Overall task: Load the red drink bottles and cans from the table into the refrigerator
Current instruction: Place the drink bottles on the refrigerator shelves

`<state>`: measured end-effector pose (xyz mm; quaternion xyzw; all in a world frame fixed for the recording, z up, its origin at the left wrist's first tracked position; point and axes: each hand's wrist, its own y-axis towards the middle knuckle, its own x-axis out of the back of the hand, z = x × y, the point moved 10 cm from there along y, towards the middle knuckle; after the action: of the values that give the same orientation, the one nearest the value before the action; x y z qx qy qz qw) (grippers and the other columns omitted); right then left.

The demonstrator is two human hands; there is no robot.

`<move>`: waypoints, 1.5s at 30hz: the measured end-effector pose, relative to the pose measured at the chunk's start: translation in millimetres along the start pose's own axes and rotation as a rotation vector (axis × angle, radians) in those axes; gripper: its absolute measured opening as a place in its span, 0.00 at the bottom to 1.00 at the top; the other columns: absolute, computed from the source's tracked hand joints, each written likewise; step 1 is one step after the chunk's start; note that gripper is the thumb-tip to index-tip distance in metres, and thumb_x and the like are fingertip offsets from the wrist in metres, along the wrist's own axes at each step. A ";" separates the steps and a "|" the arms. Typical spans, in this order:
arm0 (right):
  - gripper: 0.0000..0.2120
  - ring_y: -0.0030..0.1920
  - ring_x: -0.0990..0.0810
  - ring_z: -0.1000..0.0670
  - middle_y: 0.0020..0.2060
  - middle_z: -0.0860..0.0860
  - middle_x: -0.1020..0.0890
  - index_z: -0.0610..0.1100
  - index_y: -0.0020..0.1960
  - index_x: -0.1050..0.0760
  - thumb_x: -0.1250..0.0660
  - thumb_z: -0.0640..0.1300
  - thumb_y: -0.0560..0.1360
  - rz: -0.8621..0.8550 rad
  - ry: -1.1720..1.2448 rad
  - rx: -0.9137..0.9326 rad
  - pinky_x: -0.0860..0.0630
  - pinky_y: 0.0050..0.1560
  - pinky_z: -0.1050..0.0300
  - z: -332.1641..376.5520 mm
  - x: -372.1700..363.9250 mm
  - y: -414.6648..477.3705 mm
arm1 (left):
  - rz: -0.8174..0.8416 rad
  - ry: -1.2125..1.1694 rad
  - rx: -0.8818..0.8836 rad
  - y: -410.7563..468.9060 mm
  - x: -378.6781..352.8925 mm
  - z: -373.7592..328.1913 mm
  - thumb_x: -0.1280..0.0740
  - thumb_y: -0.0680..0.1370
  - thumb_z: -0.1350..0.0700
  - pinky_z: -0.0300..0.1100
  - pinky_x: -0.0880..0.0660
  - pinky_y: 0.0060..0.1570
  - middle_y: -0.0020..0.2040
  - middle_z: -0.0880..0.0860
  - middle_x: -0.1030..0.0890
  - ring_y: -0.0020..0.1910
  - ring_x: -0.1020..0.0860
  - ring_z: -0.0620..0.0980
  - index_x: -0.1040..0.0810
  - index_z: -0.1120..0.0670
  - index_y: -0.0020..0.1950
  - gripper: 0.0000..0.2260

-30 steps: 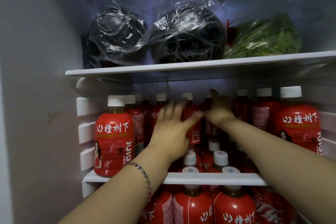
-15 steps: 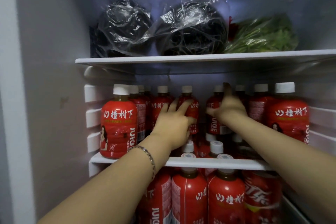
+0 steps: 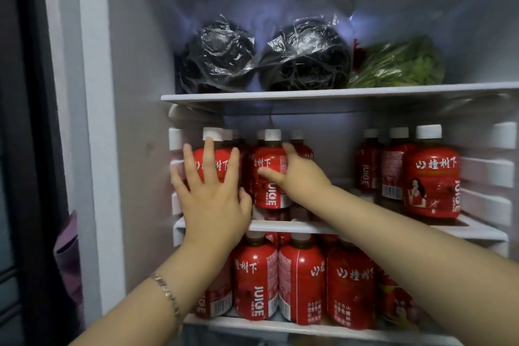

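Red juice bottles with white caps stand in the open refrigerator. My left hand (image 3: 213,205) presses with spread, straight fingers against the front-left bottle (image 3: 221,166) on the middle shelf (image 3: 280,226). Just to its right, my right hand (image 3: 297,177) grips a second bottle (image 3: 268,194), thumb across its label and fingers round its far side. Another group of bottles (image 3: 432,180) stands at the shelf's right end. Between the two groups is a gap (image 3: 334,166). Several more bottles (image 3: 300,278) fill the lower shelf.
On the top shelf (image 3: 337,93) lie two dark bundles in clear plastic (image 3: 219,59) (image 3: 306,59) and a bag of green leaves (image 3: 398,64). The refrigerator's left wall (image 3: 134,149) is close to my left hand. A purple cloth (image 3: 67,255) hangs at the far left.
Both hands have moved from the middle of the shelf to its left front. My right hand now grips a bottle. A gap has opened in the middle of the row.
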<state>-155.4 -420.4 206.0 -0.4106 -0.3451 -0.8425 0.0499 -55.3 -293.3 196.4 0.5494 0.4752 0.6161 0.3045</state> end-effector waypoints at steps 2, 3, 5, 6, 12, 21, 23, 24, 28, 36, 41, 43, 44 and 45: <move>0.34 0.58 0.23 0.40 0.59 0.42 0.22 0.46 0.72 0.43 0.34 0.59 0.73 0.024 0.058 -0.003 0.26 0.57 0.50 10.0 -8.3 3.7 | 0.034 0.021 -0.012 -0.7 -2.9 0.3 0.28 0.67 0.54 0.70 0.45 0.64 0.72 0.65 0.37 0.70 0.41 0.72 0.28 0.55 0.68 0.29; 0.35 0.58 0.23 0.40 0.59 0.42 0.22 0.45 0.73 0.44 0.33 0.57 0.73 0.047 0.089 -0.006 0.26 0.57 0.50 13.5 -12.8 3.9 | 0.041 0.035 -0.012 -0.7 -3.8 -0.6 0.28 0.68 0.53 0.70 0.44 0.63 0.72 0.66 0.37 0.69 0.41 0.73 0.28 0.55 0.68 0.29; 0.36 0.59 0.23 0.40 0.60 0.41 0.23 0.42 0.74 0.45 0.32 0.51 0.74 0.114 0.115 -0.019 0.27 0.60 0.50 16.3 -19.8 -0.4 | 0.044 0.058 -0.005 0.9 -3.8 -4.2 0.28 0.68 0.51 0.70 0.46 0.64 0.72 0.67 0.38 0.70 0.42 0.73 0.29 0.57 0.69 0.30; 0.33 0.60 0.24 0.40 0.60 0.40 0.23 0.40 0.73 0.43 0.31 0.47 0.74 0.149 0.107 -0.014 0.28 0.60 0.50 16.9 -21.1 -3.2 | 0.055 0.080 0.005 2.1 -3.9 -5.2 0.30 0.69 0.50 0.69 0.48 0.65 0.72 0.68 0.40 0.71 0.45 0.73 0.30 0.58 0.69 0.30; 0.16 0.59 0.27 0.40 0.57 0.41 0.25 0.41 0.60 0.24 0.37 0.38 0.73 -0.370 -0.210 0.044 0.32 0.61 0.49 -12.2 83.5 -47.6 | 0.134 0.154 -0.116 5.4 -10.3 -32.7 0.41 0.74 0.45 0.60 0.71 0.66 0.77 0.60 0.49 0.75 0.57 0.61 0.38 0.55 0.74 0.30; 0.37 0.61 0.33 0.36 0.62 0.35 0.34 0.46 0.75 0.48 0.33 0.52 0.73 -0.438 -0.600 -0.383 0.34 0.60 0.45 -114.2 145.5 -85.9 | 0.213 0.159 -0.134 4.8 -21.5 -52.7 0.46 0.76 0.43 0.58 0.80 0.59 0.76 0.52 0.41 0.76 0.55 0.57 0.39 0.46 0.74 0.26; 0.38 0.61 0.33 0.37 0.62 0.36 0.33 0.47 0.74 0.48 0.31 0.53 0.72 -0.466 -0.598 -0.346 0.33 0.60 0.46 -116.6 145.8 -87.5 | 0.211 0.167 -0.135 4.7 -20.3 -51.3 0.47 0.76 0.43 0.58 0.78 0.60 0.76 0.52 0.42 0.76 0.54 0.57 0.40 0.46 0.74 0.26; 0.40 0.61 0.33 0.37 0.62 0.37 0.33 0.45 0.74 0.47 0.29 0.52 0.70 -0.493 -0.577 -0.336 0.33 0.60 0.45 -115.7 148.0 -87.9 | 0.209 0.169 -0.139 4.4 -19.2 -50.6 0.47 0.76 0.43 0.58 0.78 0.61 0.76 0.53 0.42 0.76 0.54 0.56 0.40 0.46 0.74 0.26; 0.45 0.59 0.29 0.34 0.63 0.40 0.35 0.37 0.70 0.43 0.23 0.50 0.63 -0.528 -0.254 -0.337 0.30 0.57 0.45 -111.4 156.4 -84.9 | 0.161 0.102 -0.139 0.3 -12.0 -49.7 0.46 0.76 0.45 0.54 0.76 0.64 0.77 0.54 0.45 0.76 0.56 0.54 0.42 0.49 0.75 0.27; 0.37 0.51 0.28 0.50 0.58 0.47 0.36 0.42 0.65 0.34 0.27 0.61 0.65 -0.246 0.005 -0.040 0.31 0.50 0.60 -32.7 87.5 -62.2 | 0.090 -0.230 -0.128 -9.5 2.0 -37.1 0.42 0.72 0.52 0.44 0.66 0.71 0.75 0.56 0.41 0.76 0.48 0.51 0.47 0.60 0.76 0.34; 0.30 0.57 0.26 0.44 0.61 0.43 0.32 0.41 0.68 0.39 0.38 0.59 0.75 -0.061 0.151 0.122 0.31 0.53 0.56 24.6 26.1 -44.9 | 0.059 -0.372 -0.136 -10.0 13.9 -31.6 0.43 0.72 0.53 0.44 0.56 0.73 0.72 0.59 0.35 0.73 0.38 0.53 0.45 0.62 0.75 0.32; 0.28 0.59 0.25 0.41 0.62 0.39 0.27 0.41 0.71 0.44 0.45 0.58 0.79 0.026 0.170 0.115 0.33 0.50 0.56 33.6 8.2 -38.2 | 0.045 -0.360 -0.142 -10.3 16.2 -32.1 0.46 0.74 0.49 0.45 0.54 0.73 0.73 0.60 0.36 0.73 0.39 0.53 0.44 0.62 0.75 0.32; 0.29 0.60 0.25 0.40 0.63 0.38 0.27 0.41 0.73 0.47 0.48 0.57 0.80 0.067 0.168 0.108 0.34 0.50 0.57 36.4 2.1 -35.3 | 0.042 -0.344 -0.144 -10.4 16.1 -31.3 0.47 0.74 0.47 0.47 0.53 0.73 0.74 0.60 0.38 0.74 0.40 0.54 0.43 0.62 0.75 0.32; 0.29 0.61 0.26 0.40 0.64 0.38 0.27 0.42 0.75 0.50 0.49 0.57 0.80 0.102 0.159 0.103 0.34 0.51 0.57 37.4 0.0 -33.5 | 0.043 -0.329 -0.141 -10.5 15.4 -31.0 0.46 0.74 0.46 0.48 0.53 0.73 0.74 0.60 0.40 0.74 0.43 0.55 0.43 0.61 0.75 0.32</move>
<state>-143.2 -371.8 203.8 -0.3563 -0.3617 -0.8500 0.1408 -90.1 -283.4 194.4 0.6298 0.3628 0.5563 0.4028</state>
